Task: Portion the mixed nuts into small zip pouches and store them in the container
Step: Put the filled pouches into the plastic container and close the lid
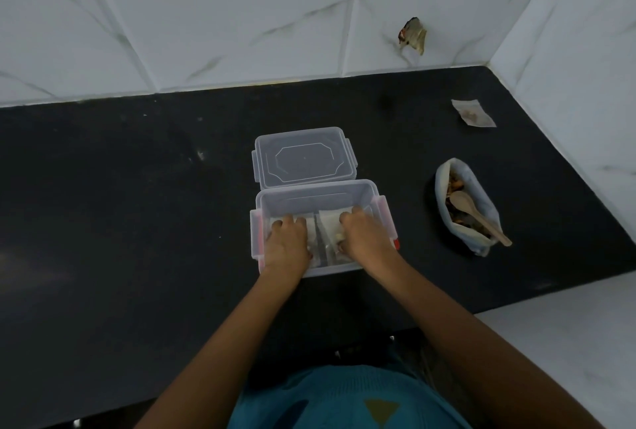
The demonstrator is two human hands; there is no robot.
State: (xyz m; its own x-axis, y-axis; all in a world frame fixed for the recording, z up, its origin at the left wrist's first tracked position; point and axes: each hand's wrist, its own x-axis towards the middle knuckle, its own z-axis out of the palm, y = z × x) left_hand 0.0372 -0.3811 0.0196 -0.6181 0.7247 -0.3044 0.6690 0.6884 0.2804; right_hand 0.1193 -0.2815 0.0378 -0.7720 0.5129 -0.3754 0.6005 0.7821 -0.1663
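Observation:
A clear plastic container (311, 192) with red-tabbed latches sits open on the black counter, mid-frame. Both my hands are inside it. My left hand (287, 243) lies palm down on filled zip pouches at the left side, fingers bent over them. My right hand (363, 236) lies on another filled zip pouch (328, 224) at the right side, fingers curled over its far edge. The container's lid (304, 157) lies flat just behind it. An open bag of mixed nuts (464, 206) with a wooden spoon (476, 213) in it stands to the right.
One more small pouch (473, 114) lies far right near the tiled wall corner. White marble-look tiles rise behind and to the right of the black counter (137, 205). A torn scrap (413, 34) sticks to the back wall.

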